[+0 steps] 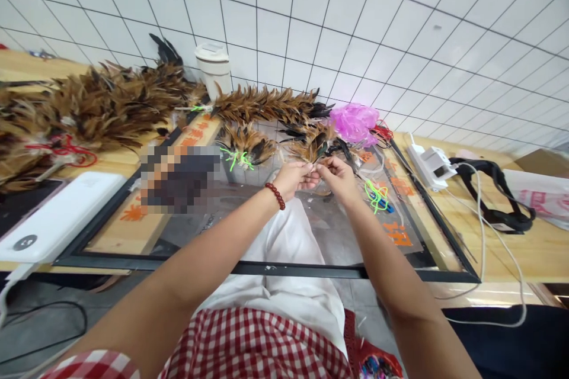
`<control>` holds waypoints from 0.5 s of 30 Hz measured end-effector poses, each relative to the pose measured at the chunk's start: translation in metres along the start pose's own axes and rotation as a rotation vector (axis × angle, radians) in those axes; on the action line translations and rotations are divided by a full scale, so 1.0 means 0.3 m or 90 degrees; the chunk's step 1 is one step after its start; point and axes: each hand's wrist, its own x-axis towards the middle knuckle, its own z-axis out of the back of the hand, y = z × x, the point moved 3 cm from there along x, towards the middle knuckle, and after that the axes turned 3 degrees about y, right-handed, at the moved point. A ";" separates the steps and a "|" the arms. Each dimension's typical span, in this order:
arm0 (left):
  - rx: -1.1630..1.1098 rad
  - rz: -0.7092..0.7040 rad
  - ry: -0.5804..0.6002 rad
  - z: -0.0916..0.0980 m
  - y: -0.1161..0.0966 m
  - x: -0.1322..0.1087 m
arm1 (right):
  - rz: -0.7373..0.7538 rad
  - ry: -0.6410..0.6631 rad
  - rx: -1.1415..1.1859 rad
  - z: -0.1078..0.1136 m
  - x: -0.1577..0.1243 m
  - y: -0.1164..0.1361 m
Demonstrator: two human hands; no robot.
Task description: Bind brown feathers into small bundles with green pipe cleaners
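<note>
My left hand (pixel 294 179), with a beaded bracelet (pixel 275 196) at the wrist, and my right hand (pixel 338 177) meet over the glass-topped frame (pixel 267 267). Both are closed, fingertips pinched together on what looks like the pale quill end of a feather (pixel 314 167); the fingers hide most of it. Just beyond them lies a loose pile of brown and black feathers (pixel 313 141). To its left is a small feather bunch (pixel 246 143) tied with green string (pixel 239 159). Behind runs a long feather garland (pixel 267 104).
A large feather heap (pixel 115 100) with red cord (pixel 66 151) fills the left, near a white lidded cup (pixel 214 68) and a power bank (pixel 62 213). Rightward are a pink plastic bag (pixel 354 123), green string (pixel 377 196), a power strip (pixel 429 163), a black strap (pixel 493 195) and trailing white cables.
</note>
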 end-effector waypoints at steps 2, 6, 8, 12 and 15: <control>0.034 0.008 0.023 0.002 0.000 0.000 | 0.010 0.012 -0.045 0.001 -0.001 0.000; 0.081 0.003 0.069 0.012 -0.012 0.005 | 0.003 -0.029 -0.087 0.033 0.012 -0.022; 0.045 -0.042 0.041 0.025 -0.031 0.011 | -0.009 -0.071 -0.136 0.066 0.020 -0.038; -0.067 -0.124 -0.058 0.055 -0.072 0.020 | 0.041 0.018 -0.326 0.097 0.021 -0.041; -0.100 -0.147 -0.105 0.067 -0.086 0.020 | 0.082 0.104 -0.397 0.078 0.004 -0.028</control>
